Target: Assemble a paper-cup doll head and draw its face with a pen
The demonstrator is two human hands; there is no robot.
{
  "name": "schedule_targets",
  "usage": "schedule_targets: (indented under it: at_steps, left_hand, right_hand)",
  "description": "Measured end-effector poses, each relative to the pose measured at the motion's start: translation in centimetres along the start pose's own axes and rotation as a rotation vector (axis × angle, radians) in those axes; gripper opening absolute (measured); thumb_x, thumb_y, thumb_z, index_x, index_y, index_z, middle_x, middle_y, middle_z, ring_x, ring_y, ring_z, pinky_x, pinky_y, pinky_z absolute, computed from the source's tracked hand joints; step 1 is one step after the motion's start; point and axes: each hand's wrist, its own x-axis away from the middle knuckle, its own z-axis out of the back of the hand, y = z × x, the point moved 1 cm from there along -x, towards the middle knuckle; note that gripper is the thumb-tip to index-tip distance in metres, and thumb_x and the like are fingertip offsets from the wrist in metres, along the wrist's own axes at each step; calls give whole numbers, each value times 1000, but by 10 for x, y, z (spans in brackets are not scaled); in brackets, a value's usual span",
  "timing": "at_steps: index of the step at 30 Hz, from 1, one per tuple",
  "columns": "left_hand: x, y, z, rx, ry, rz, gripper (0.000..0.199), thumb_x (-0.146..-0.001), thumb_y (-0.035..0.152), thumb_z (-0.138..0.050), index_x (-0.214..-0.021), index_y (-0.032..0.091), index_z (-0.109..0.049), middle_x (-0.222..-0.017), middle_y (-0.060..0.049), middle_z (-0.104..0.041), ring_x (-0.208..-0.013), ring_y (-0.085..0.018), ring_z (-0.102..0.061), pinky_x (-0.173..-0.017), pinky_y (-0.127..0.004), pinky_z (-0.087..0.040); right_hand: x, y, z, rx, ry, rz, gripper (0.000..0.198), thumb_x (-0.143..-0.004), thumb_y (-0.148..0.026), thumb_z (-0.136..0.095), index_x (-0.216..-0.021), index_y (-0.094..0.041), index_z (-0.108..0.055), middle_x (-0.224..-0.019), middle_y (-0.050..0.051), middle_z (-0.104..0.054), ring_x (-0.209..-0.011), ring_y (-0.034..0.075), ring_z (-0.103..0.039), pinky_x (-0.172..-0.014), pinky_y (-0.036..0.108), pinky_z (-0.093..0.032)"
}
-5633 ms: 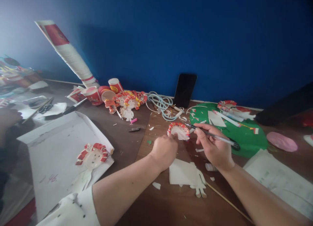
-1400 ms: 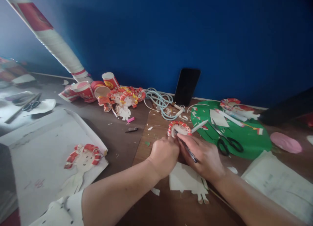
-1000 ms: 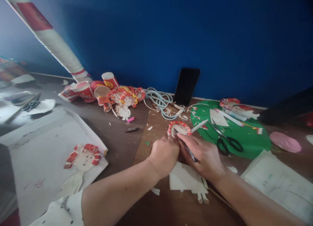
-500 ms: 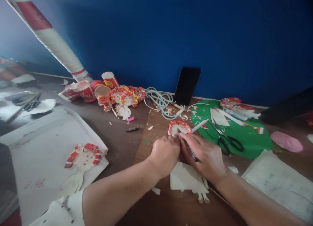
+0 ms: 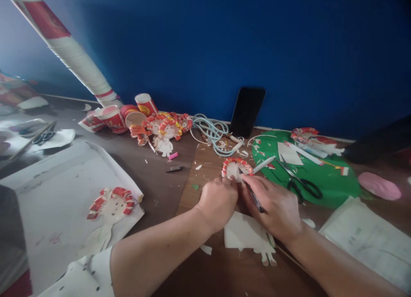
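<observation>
In front of me lies a paper doll (image 5: 231, 170) with a white face and a curled red-and-white paper fringe around its head. My left hand (image 5: 220, 200) is closed, its curled fingertips on the doll's lower edge. A dark pen (image 5: 256, 198) is gripped in my right hand (image 5: 272, 203), its tip at the white face. What the pen marks there is too small to tell. Below my hands lies a white paper piece (image 5: 242, 233), with small cut-out legs (image 5: 266, 256) showing at its right edge.
Scissors (image 5: 303, 183) and a white pen lie on a green sheet (image 5: 337, 181) at right. A phone (image 5: 248, 111) leans on the blue wall beside a coiled cable (image 5: 210, 132). Paper cups (image 5: 111, 118), finished dolls (image 5: 168, 130) and a pen cap (image 5: 175, 169) sit left.
My right hand and the pen tip have shifted slightly right across the doll's face. My left hand stays on the doll. The whole view has moved a little.
</observation>
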Motion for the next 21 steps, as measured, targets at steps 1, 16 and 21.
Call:
schedule_targets:
  at_steps: [1, 16, 21]
  left_hand:
    - [0, 0, 0, -3, -1, -1, 36, -91, 14, -40, -124, 6, -53, -98, -14, -67, -82, -24, -66, -61, -32, -53]
    - [-1, 2, 4, 26, -23, 9, 31, -91, 14, -41, -117, 8, -57, -98, -12, -66, -85, -24, -66, -64, -32, -53]
    - [-1, 2, 6, 16, -49, 10, 32, -92, 14, -40, -117, 7, -58, -99, -14, -66, -87, -24, -65, -67, -31, -53]
  right_hand:
    - [0, 0, 0, 5, 1, 0, 26, -90, -28, -52, -110, -17, -64, -99, 5, -71, -85, 18, -67, -69, 26, -45]
    - [5, 0, -3, -81, -36, 65, 29, -89, -26, -52, -115, -15, -61, -104, 8, -71, -89, 20, -67, -76, 29, -49]
    - [4, -2, -2, -102, -36, 76, 29, -89, -25, -52, -115, -15, -61, -104, 8, -71, -88, 20, -67, -75, 29, -49]
